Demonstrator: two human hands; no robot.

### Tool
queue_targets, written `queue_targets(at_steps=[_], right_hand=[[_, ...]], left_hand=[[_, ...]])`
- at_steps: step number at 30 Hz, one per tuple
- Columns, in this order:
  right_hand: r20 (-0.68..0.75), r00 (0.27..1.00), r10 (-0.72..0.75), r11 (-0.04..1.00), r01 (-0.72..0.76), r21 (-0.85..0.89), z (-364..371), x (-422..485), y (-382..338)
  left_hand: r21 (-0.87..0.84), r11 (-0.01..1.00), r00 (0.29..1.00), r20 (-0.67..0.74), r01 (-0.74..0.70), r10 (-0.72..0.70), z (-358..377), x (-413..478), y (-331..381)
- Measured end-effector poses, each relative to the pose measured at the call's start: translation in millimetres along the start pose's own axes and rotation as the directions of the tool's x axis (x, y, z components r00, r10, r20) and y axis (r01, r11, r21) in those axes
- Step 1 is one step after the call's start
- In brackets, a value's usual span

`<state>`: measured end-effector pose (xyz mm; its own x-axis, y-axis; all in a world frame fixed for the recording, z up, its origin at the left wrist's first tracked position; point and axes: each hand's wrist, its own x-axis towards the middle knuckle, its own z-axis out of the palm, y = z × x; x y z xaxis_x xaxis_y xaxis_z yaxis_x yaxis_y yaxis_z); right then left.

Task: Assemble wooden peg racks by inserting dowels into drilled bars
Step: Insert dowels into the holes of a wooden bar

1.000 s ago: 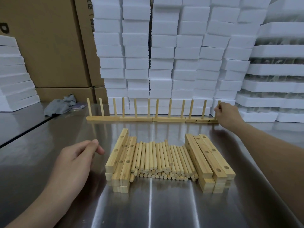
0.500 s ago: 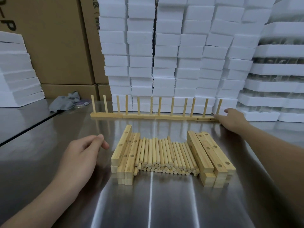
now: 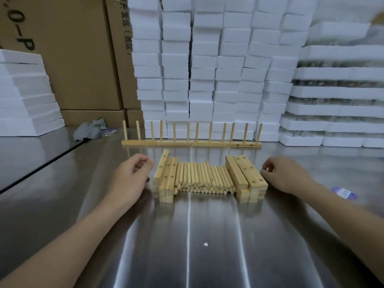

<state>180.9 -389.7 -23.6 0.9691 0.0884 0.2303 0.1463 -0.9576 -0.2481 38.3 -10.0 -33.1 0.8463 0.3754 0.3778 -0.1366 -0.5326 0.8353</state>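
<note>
A row of finished peg racks point(image 3: 191, 143) stands across the back of the steel table point(image 3: 187, 235), each bar holding upright dowels. In front lies a pile of loose dowels point(image 3: 204, 177), flanked by a left stack of drilled bars point(image 3: 166, 175) and a right stack of drilled bars point(image 3: 246, 175). My left hand point(image 3: 129, 175) hovers just left of the left stack, fingers loosely curled and holding nothing. My right hand point(image 3: 284, 175) sits beside the right stack, fingers loosely curled near its outer bar, nothing in it.
Stacks of white foam blocks point(image 3: 207, 69) wall the back and right. Cardboard boxes point(image 3: 68, 59) stand at back left beside more foam point(image 3: 25, 94). A grey cloth point(image 3: 90, 129) lies at the back left. A blue-white sticker point(image 3: 344, 192) lies on the table near my right forearm.
My right hand left the right end of the rack row and came back to the right bar stack. My left hand moved closer to the left bar stack.
</note>
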Motion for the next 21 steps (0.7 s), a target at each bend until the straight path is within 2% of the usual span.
queue_targets(at_steps=[3,6,9,13,17,21], right_hand=[[0.101,0.995,-0.019,0.988,0.034,-0.151,-3.9,-22.0,-4.5],[0.176,0.984,0.011,0.996,0.005,-0.092,-6.1,-43.3,-8.9],[0.110,0.994,0.019,0.999,-0.022,0.029,0.0,-65.4,-6.5],[0.109,0.994,0.019,0.999,-0.022,0.027,-6.8,-71.0,-8.4],[0.126,0.992,0.018,0.999,-0.022,0.027,-11.2,-73.2,-8.3],[0.124,0.991,0.049,0.998,-0.055,0.044,-12.9,-73.0,-10.2]], left_hand=[[0.050,0.999,0.999,0.028,0.017,-0.018,-4.6,-2.6,2.4],[0.141,0.990,1.000,0.017,-0.026,0.024,-8.8,-6.7,5.8],[0.348,0.929,0.992,0.003,-0.122,0.129,-11.6,-14.4,12.5],[0.474,0.864,0.985,0.062,-0.170,0.160,-12.0,-18.2,17.5],[0.483,0.847,0.975,0.110,-0.221,0.192,-9.9,-18.0,16.8],[0.502,0.832,0.966,0.031,-0.237,0.257,-14.6,-13.5,21.5]])
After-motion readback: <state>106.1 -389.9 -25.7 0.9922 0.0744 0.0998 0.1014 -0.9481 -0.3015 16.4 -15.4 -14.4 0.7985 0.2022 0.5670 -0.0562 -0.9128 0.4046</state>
